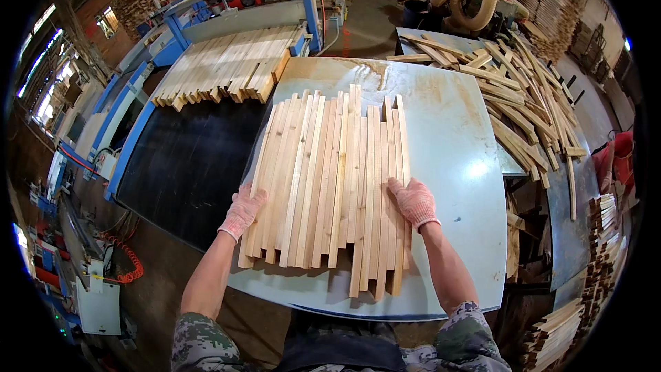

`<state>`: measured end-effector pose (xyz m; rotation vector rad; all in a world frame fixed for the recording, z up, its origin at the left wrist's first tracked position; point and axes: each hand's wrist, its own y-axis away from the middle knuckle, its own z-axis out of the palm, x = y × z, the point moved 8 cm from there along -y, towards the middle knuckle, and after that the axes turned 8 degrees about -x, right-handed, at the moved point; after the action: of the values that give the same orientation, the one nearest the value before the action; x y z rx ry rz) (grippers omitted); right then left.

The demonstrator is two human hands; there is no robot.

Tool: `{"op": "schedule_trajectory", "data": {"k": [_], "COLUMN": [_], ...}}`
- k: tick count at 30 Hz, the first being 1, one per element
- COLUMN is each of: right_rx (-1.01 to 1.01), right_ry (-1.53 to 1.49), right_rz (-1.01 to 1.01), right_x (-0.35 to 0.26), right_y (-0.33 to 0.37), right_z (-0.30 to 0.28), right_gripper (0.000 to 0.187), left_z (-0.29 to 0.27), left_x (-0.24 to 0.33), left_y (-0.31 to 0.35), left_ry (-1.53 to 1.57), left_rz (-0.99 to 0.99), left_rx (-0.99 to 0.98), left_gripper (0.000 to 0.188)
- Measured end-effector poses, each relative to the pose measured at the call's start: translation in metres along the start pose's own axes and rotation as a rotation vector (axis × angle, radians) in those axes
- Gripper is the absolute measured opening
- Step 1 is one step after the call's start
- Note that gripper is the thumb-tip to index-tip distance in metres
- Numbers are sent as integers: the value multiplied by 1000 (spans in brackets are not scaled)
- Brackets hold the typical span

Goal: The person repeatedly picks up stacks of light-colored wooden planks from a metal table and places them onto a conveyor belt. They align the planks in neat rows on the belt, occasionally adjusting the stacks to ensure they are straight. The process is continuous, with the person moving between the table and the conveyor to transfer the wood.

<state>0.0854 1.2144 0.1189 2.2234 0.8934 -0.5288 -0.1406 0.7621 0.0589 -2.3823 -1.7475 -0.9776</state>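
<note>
A row of pale wooden strips (320, 172) lies side by side on a light grey tabletop (454, 234), their ends uneven at both the far and near sides. My left hand (245, 211), in a pink-and-white knitted glove, presses the row's left edge with its fingers closed against the wood. At the right edge, my right hand (414, 202), gloved alike, has its fingers bent over the outer strips. Between them the two hands clasp the row; the undersides of the fingers are hidden.
Left of the tabletop is a black flat surface (193, 158) in a blue-framed machine (313, 7), with another row of strips (227, 62) at its far end. Loose strips (516, 89) are heaped at the right. A beige hose (475, 10) and stacked wood (554, 7) stand behind.
</note>
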Motion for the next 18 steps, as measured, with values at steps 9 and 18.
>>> {"op": "schedule_trajectory", "data": {"k": [9, 18], "right_rx": [-13, 324], "right_ry": [-104, 109], "right_rz": [-31, 222], "right_x": [-9, -40], "right_y": [12, 11], "right_z": [-1, 17], "right_gripper": [73, 75], "left_z": [11, -11], "left_x": [-28, -24], "left_y": [-38, -20], "left_ry": [-178, 204], "left_rz": [366, 472], "left_rx": [-64, 358], "left_gripper": [63, 44]}}
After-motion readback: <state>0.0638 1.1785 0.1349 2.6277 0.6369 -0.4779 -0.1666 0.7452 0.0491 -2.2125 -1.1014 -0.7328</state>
